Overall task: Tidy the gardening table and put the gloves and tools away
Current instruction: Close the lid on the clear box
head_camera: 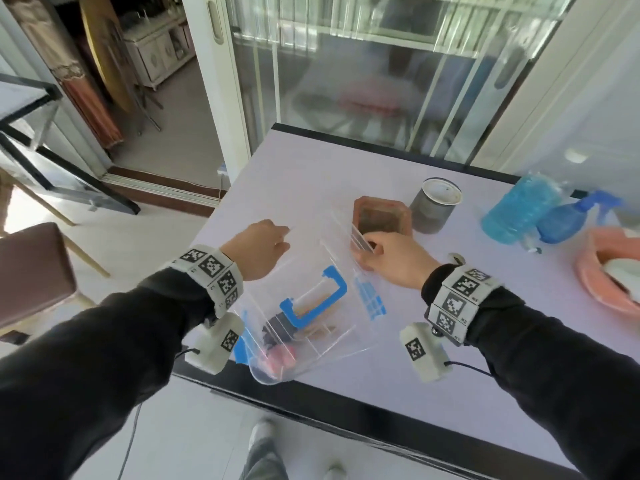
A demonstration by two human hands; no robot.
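A clear plastic storage box (322, 355) with a blue handle (313, 301) and blue latches stands at the table's near edge. Through its walls I see dark and pink items and wooden handles (318, 332), blurred. My left hand (258, 249) grips the clear lid's far left edge. My right hand (389, 259) pinches the lid's far right edge. Both hands hold the lid over the box.
A terracotta square pot (381, 216) and a grey cylindrical pot (436, 206) stand behind the box. At the right are a blue bottle (516, 211), a blue spray bottle (571, 218) and a pink basin (595, 275). A brown chair (31, 271) stands at the left.
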